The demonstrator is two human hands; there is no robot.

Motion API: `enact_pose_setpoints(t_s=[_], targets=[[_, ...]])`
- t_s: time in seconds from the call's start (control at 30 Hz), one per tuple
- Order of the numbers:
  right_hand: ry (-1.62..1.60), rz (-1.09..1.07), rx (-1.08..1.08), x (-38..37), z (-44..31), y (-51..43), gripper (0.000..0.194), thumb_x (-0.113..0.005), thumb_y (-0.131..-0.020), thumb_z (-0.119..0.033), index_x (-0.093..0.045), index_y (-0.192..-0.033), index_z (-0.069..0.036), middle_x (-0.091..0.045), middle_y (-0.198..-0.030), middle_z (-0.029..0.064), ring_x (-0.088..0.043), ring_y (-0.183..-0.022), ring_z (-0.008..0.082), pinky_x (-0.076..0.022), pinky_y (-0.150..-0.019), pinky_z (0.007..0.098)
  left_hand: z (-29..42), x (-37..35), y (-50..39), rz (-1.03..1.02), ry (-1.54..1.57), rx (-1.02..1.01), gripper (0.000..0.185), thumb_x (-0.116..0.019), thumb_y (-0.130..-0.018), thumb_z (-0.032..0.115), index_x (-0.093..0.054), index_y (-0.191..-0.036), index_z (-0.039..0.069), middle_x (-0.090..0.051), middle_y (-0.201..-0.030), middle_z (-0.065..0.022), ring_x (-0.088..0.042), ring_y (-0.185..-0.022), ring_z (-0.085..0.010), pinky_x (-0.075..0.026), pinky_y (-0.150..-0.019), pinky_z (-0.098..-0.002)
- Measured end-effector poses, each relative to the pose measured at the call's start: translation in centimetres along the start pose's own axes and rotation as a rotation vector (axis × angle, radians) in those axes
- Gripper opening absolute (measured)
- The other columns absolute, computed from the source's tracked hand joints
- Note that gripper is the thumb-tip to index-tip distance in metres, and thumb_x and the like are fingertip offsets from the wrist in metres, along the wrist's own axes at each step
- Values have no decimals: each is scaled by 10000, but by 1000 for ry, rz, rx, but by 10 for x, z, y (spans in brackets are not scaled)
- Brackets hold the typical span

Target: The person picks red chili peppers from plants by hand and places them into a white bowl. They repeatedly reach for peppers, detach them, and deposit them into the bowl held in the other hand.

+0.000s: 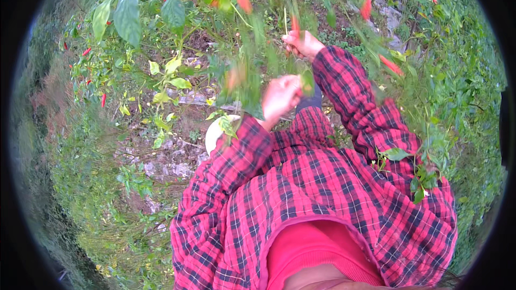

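My right hand (304,44) reaches into a chili pepper plant, thumb and fingers pinched on a thin pale stem (286,20). A blurred red chili (295,23) hangs right beside those fingertips. Lower and to the left, my left hand (280,96) is curled and smeared by motion; whether it holds anything cannot be made out. A green leaf (307,82) overlaps its fingertips. More ripe chilies dangle around the hands, among them one at the upper middle (243,1) and one at the right (390,65).
A white rounded object (215,133), perhaps a container, is partly hidden behind my left forearm. Broad leaves (127,18) hang close at upper left. Pale rocks (389,16) lie on the soil at upper right. A leafy sprig (423,179) rests against my right sleeve.
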State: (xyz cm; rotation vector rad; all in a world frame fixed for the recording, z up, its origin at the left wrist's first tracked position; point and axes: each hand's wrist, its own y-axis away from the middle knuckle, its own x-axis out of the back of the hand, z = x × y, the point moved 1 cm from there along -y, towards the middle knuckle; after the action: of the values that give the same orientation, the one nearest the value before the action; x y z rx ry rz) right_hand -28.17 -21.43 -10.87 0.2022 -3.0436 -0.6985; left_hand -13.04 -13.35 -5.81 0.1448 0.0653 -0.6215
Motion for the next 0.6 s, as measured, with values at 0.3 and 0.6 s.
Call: enact_pose_setpoints(t_s=[0.3,0.6], targets=[[-494,-378,-223,-15,6,17,160,-459,-878,-250,-503,-810,-112,-453,-572,-46,-319,-368,8,-252,-321,156,-7,61,33,389,553,437,171,-456,-856,156,-523,-951,30,-406,-593,14,-333,-410,-48,-243,-333,-177],[-808,-529,-222,-20,20,33,176,-417,-895,-219,-487,-850,-63,-455,-601,-32,-322,-400,9,-297,-377,154,-17,31,31,305,100,159,223,-587,-807,173,-563,-984,40,-486,-673,33,-428,-562,-49,-343,-493,-186]])
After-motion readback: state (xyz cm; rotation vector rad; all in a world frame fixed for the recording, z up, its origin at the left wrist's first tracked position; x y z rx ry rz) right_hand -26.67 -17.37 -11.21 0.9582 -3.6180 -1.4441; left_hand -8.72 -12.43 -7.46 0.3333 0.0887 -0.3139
